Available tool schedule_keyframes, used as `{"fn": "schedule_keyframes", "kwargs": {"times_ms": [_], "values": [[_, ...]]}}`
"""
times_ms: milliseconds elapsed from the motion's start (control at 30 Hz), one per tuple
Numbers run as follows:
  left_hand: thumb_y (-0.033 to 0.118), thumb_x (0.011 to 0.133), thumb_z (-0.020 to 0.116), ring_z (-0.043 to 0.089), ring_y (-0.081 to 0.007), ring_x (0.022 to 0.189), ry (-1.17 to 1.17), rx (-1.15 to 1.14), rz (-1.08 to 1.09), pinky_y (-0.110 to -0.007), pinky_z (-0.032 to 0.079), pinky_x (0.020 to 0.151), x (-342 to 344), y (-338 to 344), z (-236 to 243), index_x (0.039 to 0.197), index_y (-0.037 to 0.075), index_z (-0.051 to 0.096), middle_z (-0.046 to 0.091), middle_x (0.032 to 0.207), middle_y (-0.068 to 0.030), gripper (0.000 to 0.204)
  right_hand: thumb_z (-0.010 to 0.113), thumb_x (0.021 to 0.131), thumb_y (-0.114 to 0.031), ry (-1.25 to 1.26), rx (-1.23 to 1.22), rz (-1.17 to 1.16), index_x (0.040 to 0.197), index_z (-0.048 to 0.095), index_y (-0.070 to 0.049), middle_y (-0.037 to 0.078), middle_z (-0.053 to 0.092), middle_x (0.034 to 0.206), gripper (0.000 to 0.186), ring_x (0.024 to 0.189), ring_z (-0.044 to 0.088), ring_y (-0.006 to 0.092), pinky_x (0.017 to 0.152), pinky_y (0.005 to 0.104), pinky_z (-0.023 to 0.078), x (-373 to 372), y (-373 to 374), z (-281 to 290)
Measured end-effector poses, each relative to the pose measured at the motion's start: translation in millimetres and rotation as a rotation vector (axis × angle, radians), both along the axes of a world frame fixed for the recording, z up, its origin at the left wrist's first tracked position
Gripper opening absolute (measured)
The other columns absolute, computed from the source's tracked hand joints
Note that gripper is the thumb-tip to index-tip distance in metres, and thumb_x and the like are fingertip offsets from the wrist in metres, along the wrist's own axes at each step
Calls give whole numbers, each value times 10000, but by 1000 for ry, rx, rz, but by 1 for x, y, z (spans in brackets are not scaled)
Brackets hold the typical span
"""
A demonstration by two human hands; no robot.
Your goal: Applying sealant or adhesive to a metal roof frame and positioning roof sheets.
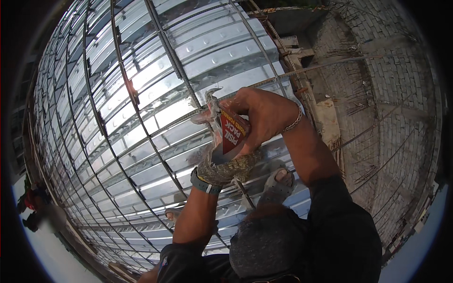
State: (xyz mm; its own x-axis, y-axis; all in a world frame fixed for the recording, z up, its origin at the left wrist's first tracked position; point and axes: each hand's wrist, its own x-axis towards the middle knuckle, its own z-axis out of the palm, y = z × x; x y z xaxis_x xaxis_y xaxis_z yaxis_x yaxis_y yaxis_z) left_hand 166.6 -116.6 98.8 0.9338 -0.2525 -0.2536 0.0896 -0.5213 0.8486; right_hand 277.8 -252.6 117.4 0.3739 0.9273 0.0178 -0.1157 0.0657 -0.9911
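Note:
A red packet [232, 134] with yellow and white lettering is held between my hands at chest height, above the rebar. My left hand [222, 165] wears a frayed, dirty grey work glove, its fingers closed around the packet's left side. A dark watch [205, 182] sits on that wrist. My right hand [266, 113] is bare, with a chain bracelet [293, 119] at the wrist. Its fingers curl over the packet's upper right edge. The packet's underside and some of my fingertips are hidden.
Corrugated metal decking [155, 104] spreads below, crossed by a grid of steel rebar [123, 78]. My shod foot [277, 184] stands on it. Past the deck's edge [295, 78], to the right, lies a lower level with a block wall [396, 108]. Another person [40, 207] is at far left.

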Motion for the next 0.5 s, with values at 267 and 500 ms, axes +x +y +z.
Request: {"fn": "schedule_keyframes", "kwargs": {"times_ms": [267,500], "values": [[280,727,629,571,-310,779,-316,330,494,-398,439,673,1,7,-78,979,85,566,600,823,-108,324,775,600,-310,-375,-693,-948,1064,530,29,152,622,786,624,774,613,242,813,314,448,-62,60,-56],[253,776,636,558,-198,551,550,-197,300,-323,412,467,9,-14,-24,970,56,550,596,797,-87,289,844,475,-451,557,193,-270,1238,394,20,149,548,1138,1003,1039,547,238,895,345,431,-19,-18,-77]]}}
